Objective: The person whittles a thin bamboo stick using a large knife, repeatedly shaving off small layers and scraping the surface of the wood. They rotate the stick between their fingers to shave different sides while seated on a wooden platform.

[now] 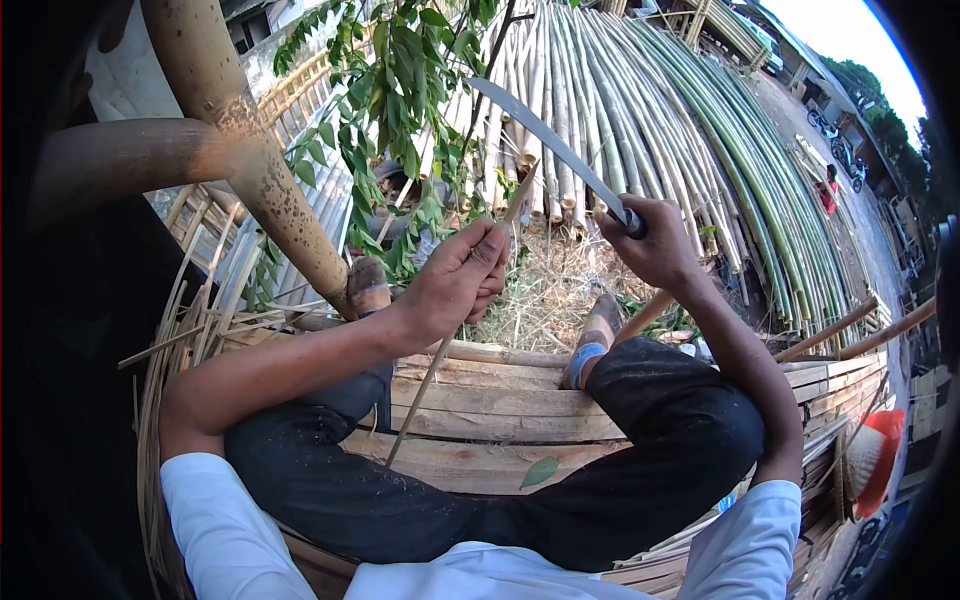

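Observation:
My left hand [455,280] grips a thin bamboo strip [420,395] that runs from near my lap up past the fingers. My right hand [655,245] is closed on the handle of a long curved knife [545,140], its blade raised and pointing up to the left, above the strip's top end. Blade and strip are apart. I sit on wooden planks [490,410] with my legs in dark trousers and my feet forward.
A big pile of long green bamboo poles [690,130] fans out ahead. A thick bamboo post [250,160] rises at the left beside a leafy branch [400,90]. Split strips [190,330] lie at left. A red and white object [875,455] sits at right.

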Tool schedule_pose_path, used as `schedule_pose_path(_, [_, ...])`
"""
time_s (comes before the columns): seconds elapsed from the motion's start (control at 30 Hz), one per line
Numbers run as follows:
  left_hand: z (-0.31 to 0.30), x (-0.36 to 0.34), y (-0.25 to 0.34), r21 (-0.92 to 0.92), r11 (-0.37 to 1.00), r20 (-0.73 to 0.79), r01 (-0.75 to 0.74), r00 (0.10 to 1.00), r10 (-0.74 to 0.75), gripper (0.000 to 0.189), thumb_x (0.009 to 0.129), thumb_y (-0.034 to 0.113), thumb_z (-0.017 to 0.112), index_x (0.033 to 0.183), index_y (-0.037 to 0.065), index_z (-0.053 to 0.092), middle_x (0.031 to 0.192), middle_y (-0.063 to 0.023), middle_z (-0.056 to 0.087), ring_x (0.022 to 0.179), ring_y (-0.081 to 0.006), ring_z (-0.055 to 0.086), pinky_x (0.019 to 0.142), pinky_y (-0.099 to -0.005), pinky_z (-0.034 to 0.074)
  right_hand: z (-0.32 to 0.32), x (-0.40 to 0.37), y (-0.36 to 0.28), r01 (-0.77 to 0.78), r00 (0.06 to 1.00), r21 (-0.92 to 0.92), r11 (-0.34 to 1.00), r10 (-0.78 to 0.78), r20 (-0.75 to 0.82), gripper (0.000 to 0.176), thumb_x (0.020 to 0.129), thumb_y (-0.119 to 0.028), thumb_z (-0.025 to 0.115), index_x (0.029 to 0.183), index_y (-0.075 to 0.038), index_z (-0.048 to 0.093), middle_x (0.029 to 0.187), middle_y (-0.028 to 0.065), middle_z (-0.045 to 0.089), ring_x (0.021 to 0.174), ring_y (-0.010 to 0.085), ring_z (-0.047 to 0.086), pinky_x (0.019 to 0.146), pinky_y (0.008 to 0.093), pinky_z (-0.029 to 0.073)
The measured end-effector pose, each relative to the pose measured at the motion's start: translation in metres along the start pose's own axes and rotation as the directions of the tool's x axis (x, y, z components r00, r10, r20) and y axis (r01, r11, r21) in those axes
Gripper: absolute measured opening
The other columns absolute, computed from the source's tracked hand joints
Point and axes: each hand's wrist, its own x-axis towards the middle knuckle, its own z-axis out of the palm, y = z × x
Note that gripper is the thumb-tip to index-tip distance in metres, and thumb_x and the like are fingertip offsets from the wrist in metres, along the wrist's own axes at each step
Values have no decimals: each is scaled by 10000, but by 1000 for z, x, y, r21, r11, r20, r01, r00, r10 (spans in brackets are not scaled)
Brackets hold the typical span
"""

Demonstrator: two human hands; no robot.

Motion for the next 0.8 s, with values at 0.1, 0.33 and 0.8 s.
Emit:
schedule_pose_path(0.1, [-1,1,0,-32,999,-27,10,1000,-11,305,992,396,343,884,118,405,610,50,302,457,-25,223,380,-195,204,4,2,-15,163,986,-82,983,-160,50,159,739,-199,670,779,-46,646,559,104,590,529,260,622,536,387,467])
schedule_pose_path(0.33, [-4,0,-6,-101,988,120,117,987,-105,342,981,425,353,849,114,402,599,36,315,435,-45,234,387,-217,203,19,4,-32,421,906,-129,898,-409,110,154,675,-164,704,733,-60,606,519,97,553,506,296,596,499,388,448])
schedule_pose_path(0.8, [2,-7,5,-41,980,218,195,959,-181,341,985,418,366,778,150,336,544,64,226,405,-41,188,358,-231,139,15,4,-31,396,918,-289,871,-367,151,203,553,-152,702,729,-82,631,545,86,581,543,282,622,508,379,464])
